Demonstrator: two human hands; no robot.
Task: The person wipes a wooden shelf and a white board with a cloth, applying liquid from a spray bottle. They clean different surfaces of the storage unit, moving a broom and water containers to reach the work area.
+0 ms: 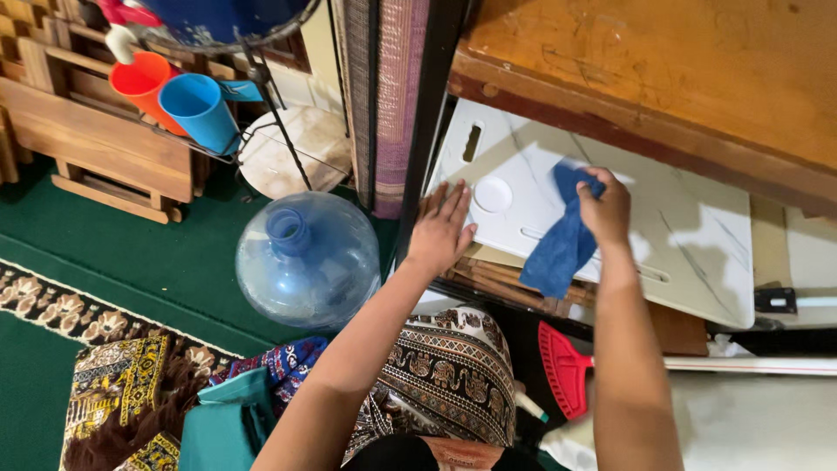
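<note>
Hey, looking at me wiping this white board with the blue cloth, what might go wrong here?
The white board leans tilted on stacked wood; if the left hand eases off its edge, it may slip under the right hand pressing the blue cloth. The big water bottle stands close beside your left elbow and might get knocked.

Premises: a lived-in home interior. Evidence: green patterned carpet point(131, 262) on the floor, a large empty water jug point(307, 259), plastic cups point(174, 96) on a wire rack, wooden furniture point(96, 131), folded fabrics point(227, 419), a red broom head point(562, 366).
</note>
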